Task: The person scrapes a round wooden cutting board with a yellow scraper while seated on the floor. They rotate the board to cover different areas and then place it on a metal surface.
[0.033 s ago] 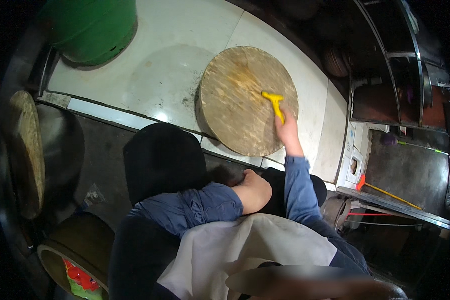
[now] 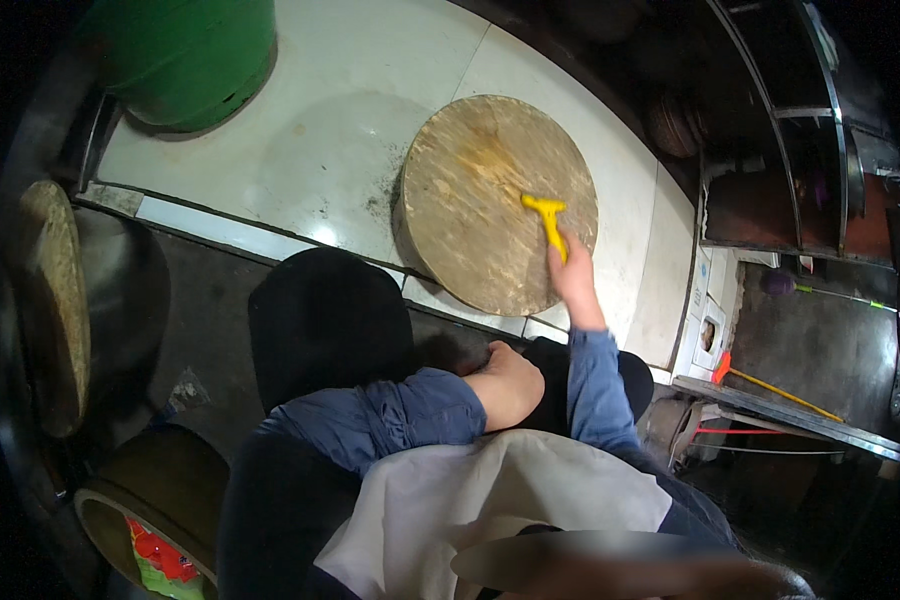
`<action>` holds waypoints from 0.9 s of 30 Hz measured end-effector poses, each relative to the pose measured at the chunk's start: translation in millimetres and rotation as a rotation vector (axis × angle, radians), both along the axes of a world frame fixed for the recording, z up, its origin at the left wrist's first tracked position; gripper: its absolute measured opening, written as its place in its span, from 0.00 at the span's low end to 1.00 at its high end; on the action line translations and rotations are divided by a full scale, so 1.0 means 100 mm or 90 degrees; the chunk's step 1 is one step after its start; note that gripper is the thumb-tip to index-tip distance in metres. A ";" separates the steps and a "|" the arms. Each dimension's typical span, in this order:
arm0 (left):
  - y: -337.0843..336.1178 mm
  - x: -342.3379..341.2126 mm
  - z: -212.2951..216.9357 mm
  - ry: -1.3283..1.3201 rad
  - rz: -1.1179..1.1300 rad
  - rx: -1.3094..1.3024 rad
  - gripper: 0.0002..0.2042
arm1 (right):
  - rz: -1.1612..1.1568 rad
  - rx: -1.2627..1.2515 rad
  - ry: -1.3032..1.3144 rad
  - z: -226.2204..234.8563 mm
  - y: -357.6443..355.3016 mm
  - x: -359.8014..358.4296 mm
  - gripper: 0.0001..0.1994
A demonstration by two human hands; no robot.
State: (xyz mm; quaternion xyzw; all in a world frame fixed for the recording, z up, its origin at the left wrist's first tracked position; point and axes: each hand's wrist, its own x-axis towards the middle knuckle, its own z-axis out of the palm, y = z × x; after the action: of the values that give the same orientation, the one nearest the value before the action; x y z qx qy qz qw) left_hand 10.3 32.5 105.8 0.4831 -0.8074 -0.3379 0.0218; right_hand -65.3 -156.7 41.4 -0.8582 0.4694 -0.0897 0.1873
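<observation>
A thick round wooden chopping block [image 2: 470, 240] lies on a white tiled surface [image 2: 320, 130] in front of me. Its top is rough, with a paler orange-brown patch near the far middle. My right hand [image 2: 574, 275] is closed round the handle of a yellow T-shaped scraper [image 2: 545, 210], whose head rests against the right part of the block's top. Bent across my lap, my left arm ends in my left hand [image 2: 508, 372] beside my right knee. Its fingers are bent down out of sight, so whether they hold anything is hidden.
A green bin [image 2: 190, 70] stands at the far left. Another round wooden slab [image 2: 55, 310] leans at the left edge, above a brown bucket [image 2: 160, 480] with red and green packaging inside. A dark metal rack [image 2: 790, 120] and an orange-headed long-handled tool [image 2: 780, 390] are on the right.
My right hand and the yellow scraper have slid a little toward me across the chopping block. My left arm stays put.
</observation>
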 end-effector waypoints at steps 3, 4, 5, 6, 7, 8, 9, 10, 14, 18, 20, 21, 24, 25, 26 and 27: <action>0.01 0.04 0.01 0.002 -0.008 0.004 0.09 | 0.014 0.016 -0.038 0.05 0.48 -0.20 0.19; 0.01 0.06 0.02 -0.002 -0.011 0.010 0.09 | 0.038 -0.004 -0.056 0.03 0.52 -0.23 0.20; 0.01 0.05 0.02 -0.003 -0.024 0.012 0.10 | 0.043 -0.010 -0.051 0.05 0.49 -0.25 0.20; 0.01 0.04 0.01 -0.004 -0.023 0.020 0.10 | 0.053 -0.014 -0.047 0.08 0.42 -0.21 0.20; 0.01 0.02 0.00 -0.006 -0.021 0.028 0.10 | 0.063 -0.017 -0.045 0.08 0.33 -0.16 0.20; 0.01 0.01 0.00 -0.007 -0.020 0.034 0.10 | 0.045 0.013 -0.021 0.08 0.17 -0.08 0.18; 0.00 0.01 0.02 -0.010 -0.024 0.027 0.10 | 0.025 0.002 -0.013 0.05 0.01 0.00 0.18; -0.02 0.00 0.04 -0.011 -0.027 0.020 0.10 | 0.005 -0.009 -0.004 -0.01 -0.16 0.06 0.18; -0.06 -0.03 0.02 -0.012 -0.006 0.035 0.10 | -0.032 -0.049 0.030 -0.03 -0.42 0.26 0.19; -0.03 0.03 -0.01 -0.010 -0.002 0.033 0.10 | 0.005 -0.003 0.010 -0.03 0.01 0.10 0.18; 0.01 0.05 0.01 -0.018 -0.007 0.008 0.10 | 0.048 -0.011 -0.038 0.00 0.31 -0.07 0.18; 0.02 0.06 0.04 -0.016 -0.010 0.000 0.10 | 0.053 -0.007 -0.064 0.03 0.40 -0.11 0.19; 0.03 0.07 0.06 -0.010 -0.017 -0.003 0.10 | 0.018 0.034 -0.029 0.12 0.37 -0.08 0.19; 0.03 0.06 0.04 -0.008 -0.013 0.010 0.10 | 0.010 0.042 -0.021 0.10 0.29 -0.02 0.19; 0.02 0.04 0.02 -0.003 -0.010 0.019 0.10 | 0.000 0.047 -0.011 0.07 0.13 0.07 0.19; 0.00 0.03 0.04 -0.005 -0.010 0.021 0.10 | -0.005 0.048 -0.002 0.07 -0.03 0.17 0.19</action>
State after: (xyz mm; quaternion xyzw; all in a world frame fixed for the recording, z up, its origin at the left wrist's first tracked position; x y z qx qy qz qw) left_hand 13.7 32.2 109.3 0.4785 -0.8054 -0.3496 0.0076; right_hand -48.0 -160.0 48.8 -0.8486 0.4756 -0.0739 0.2196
